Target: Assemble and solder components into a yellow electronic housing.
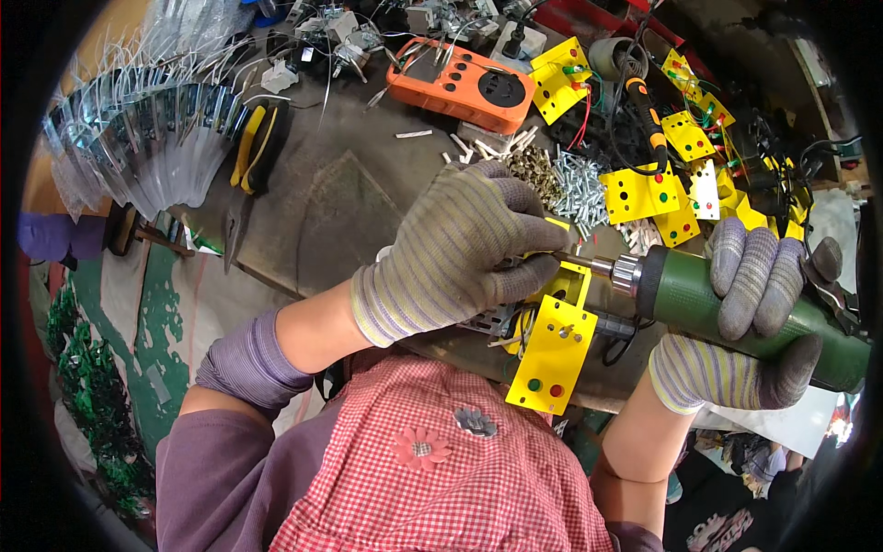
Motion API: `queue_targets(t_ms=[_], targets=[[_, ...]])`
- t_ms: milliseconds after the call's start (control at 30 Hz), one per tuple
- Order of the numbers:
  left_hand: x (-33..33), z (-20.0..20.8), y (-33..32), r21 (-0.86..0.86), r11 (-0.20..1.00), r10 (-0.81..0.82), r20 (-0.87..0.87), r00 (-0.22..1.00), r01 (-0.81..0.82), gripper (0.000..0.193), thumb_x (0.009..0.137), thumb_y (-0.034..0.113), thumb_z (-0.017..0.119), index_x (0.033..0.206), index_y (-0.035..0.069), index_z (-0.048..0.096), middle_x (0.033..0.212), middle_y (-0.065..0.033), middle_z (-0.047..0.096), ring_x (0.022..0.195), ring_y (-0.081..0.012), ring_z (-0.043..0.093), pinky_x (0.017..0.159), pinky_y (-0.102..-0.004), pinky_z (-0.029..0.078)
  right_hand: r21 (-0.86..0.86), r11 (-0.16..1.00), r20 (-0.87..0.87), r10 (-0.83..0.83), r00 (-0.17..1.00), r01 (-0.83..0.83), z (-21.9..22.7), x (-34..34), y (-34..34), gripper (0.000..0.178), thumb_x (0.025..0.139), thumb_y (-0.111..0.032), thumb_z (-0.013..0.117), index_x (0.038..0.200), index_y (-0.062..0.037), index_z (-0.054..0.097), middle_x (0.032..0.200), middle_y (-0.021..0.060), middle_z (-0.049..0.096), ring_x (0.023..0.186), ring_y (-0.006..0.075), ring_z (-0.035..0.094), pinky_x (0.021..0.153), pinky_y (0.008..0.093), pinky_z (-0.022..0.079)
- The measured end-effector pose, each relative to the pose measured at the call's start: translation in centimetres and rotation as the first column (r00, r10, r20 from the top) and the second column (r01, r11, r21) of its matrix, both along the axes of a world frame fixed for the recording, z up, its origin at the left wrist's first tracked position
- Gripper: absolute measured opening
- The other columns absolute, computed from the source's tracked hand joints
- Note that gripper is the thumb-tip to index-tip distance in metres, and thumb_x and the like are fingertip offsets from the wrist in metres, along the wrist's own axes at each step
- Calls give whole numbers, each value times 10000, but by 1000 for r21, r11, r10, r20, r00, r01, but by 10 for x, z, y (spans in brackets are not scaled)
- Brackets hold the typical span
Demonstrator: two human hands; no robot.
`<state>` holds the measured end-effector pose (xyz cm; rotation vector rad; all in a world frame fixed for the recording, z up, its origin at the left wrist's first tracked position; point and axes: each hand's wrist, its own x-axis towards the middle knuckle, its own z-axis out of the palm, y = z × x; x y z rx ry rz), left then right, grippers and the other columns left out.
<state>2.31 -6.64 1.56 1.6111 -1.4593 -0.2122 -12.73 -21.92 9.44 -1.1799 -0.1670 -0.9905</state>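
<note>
My right hand [759, 285], in a striped grey glove, wraps round a dark green electric screwdriver [699, 299]. Its metal chuck and bit point left, toward my left hand [478, 244]. The gloved left fingers are pinched together at the tip of the bit; whatever lies between them is hidden. Just below, a bent yellow metal plate [554, 350] with a green and a red button stands tilted at the table's near edge. Part of it is hidden behind my left hand.
On the dark table [322, 198] lie loose screws [581, 195], an orange multimeter [460, 87] and yellow-handled pliers [250, 161]. Several more yellow plates [644, 195] with buttons sit at the right, beside a black-and-orange handled tool [646, 115]. Wired parts in clear bags [147, 143] fan out far left.
</note>
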Motion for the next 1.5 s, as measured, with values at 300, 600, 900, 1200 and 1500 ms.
queue_targets(t_ms=[300, 600, 900, 1200, 1500], targets=[[2, -4, 5, -41, 996, -79, -52, 995, 77, 230, 739, 162, 795, 949, 75, 761, 853, -87, 673, 805, -266, 643, 750, -385, 496, 46, 997, -3, -65, 998, 65, 9, -6, 5, 526, 812, -270, 712, 1221, 34, 579, 624, -69, 492, 549, 55, 501, 660, 263, 383], [0, -13, 7, -264, 956, -152, -64, 986, 130, 220, 778, 204, 779, 952, 72, 760, 875, -52, 666, 839, -224, 644, 851, -416, 510, 114, 993, 54, 12, 998, -18, 12, -15, 1, 452, 761, -189, 730, 1144, 17, 610, 581, -82, 501, 493, 35, 495, 638, 255, 391], [-6, -12, 5, -239, 962, -158, -82, 984, 135, 200, 773, 215, 777, 925, 84, 771, 846, -33, 650, 813, -214, 629, 838, -388, 510, 44, 995, 48, 93, 995, -95, 11, -28, -17, 335, 746, -181, 741, 1031, -48, 623, 525, -110, 511, 443, 23, 517, 627, 244, 424], [-3, -5, 4, -231, 961, -156, -9, 988, 150, 212, 743, 225, 794, 908, 97, 762, 836, -23, 639, 807, -216, 627, 806, -386, 507, 135, 990, -39, -25, 999, 30, 18, -23, 6, 185, 739, -197, 757, 810, -132, 599, 515, -119, 491, 436, 15, 495, 620, 236, 416], [-7, -1, 7, -102, 988, -112, 53, 992, 117, 179, 743, 242, 806, 878, 134, 758, 826, -3, 626, 848, -223, 611, 829, -395, 486, -55, 986, -45, 154, 987, -156, 16, -22, -2, 353, 785, -213, 745, 1069, -74, 590, 591, -86, 535, 525, 4, 509, 667, 224, 392]])
